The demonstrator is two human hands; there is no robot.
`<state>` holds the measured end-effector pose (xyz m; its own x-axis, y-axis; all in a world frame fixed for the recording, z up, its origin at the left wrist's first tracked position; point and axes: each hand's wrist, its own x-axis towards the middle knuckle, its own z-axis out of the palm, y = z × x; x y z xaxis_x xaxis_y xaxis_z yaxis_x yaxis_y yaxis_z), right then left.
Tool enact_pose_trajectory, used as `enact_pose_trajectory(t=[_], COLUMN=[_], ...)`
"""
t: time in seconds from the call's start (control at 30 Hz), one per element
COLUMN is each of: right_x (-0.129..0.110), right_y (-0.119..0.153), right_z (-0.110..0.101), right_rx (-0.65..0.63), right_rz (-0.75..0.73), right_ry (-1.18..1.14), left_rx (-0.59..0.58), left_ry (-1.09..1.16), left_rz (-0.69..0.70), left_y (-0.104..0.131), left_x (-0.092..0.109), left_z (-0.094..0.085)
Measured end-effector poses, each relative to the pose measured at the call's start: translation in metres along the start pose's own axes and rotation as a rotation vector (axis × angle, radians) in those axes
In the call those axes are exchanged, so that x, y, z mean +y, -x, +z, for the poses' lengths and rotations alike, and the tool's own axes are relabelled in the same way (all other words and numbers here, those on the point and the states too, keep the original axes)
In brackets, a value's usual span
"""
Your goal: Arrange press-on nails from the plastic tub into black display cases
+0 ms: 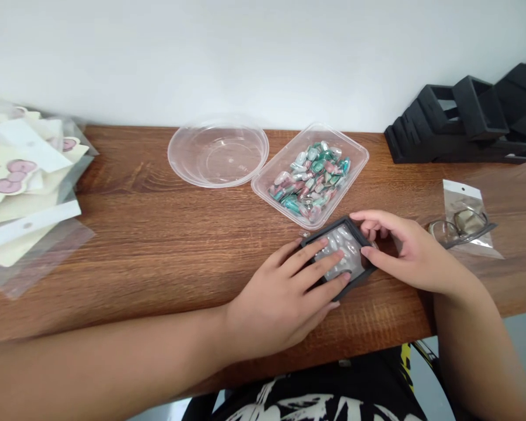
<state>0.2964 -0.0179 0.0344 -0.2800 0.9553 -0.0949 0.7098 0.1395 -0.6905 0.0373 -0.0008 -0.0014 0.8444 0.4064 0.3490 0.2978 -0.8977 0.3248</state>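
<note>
A small black box (pixel 363 277) lies tilted on the table, with a clear, bumpy plastic sheet (pixel 345 250) inside its frame. My left hand (pixel 289 295) rests over the box from the left, its fingers spread flat on the sheet. At the box's right corner, my right hand (pixel 403 248) grips the edge between thumb and bent fingers; the fingertips are partly hidden. Just behind the box is a clear rectangular tub (pixel 355 153) holding many glossy green, pink and clear press-on nails (pixel 313 178). One small clear piece (pixel 305 234) lies by the box's far left corner.
A round clear tub (pixel 219 161) stands against the wall, touching the rectangular one. Cards in clear bags (pixel 30 175) are piled at the left. Black boxes (pixel 456 128) are stacked at the back right. Glasses (pixel 460 225) lie on a clear bag (pixel 464 196) near my right wrist.
</note>
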Motion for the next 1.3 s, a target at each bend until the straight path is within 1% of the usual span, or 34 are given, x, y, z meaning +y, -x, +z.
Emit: enact_pose_trajectory(t=[0.13, 0.33, 0.47, 0.63, 0.83, 0.97, 1.13, 1.23, 1.3], right_x=[-0.001, -0.001, -0.003, -0.006, -0.005, -0.006, -0.008, -0.011, -0.013], right_y=[-0.001, -0.001, -0.002, -0.004, -0.004, -0.004, -0.002, 0.0, 0.001], right_z=[0.0, -0.001, -0.001, 0.0, -0.001, -0.004, -0.005, -0.005, -0.006], right_rx=[0.012, -0.076, -0.064, -0.056, -0.064, -0.094, -0.129, -0.104, -0.044], right_rz=[0.038, 0.151, 0.154, 0.187, 0.157, 0.161, 0.116, 0.079, 0.056], right_ry=[-0.058, -0.029, 0.052, 0.185, 0.222, 0.179, 0.049, -0.046, -0.092], left_rx=[0.018, -0.013, -0.028, 0.0, 0.031, 0.057, 0.175, 0.23, 0.257], left_ry=[0.004, 0.03, 0.045, 0.025, 0.03, 0.045, 0.11, 0.182, 0.266], left_rz=[0.001, -0.018, -0.019, 0.001, 0.017, 0.037, 0.077, 0.087, 0.091], left_y=[-0.001, 0.0, 0.001, 0.0, -0.002, -0.001, 0.002, 0.001, -0.001], left_x=[-0.002, -0.002, -0.003, -0.004, -0.006, -0.008, -0.012, -0.014, -0.016], left_z=[-0.001, 0.002, 0.004, 0.003, -0.001, -0.002, 0.0, -0.003, -0.006])
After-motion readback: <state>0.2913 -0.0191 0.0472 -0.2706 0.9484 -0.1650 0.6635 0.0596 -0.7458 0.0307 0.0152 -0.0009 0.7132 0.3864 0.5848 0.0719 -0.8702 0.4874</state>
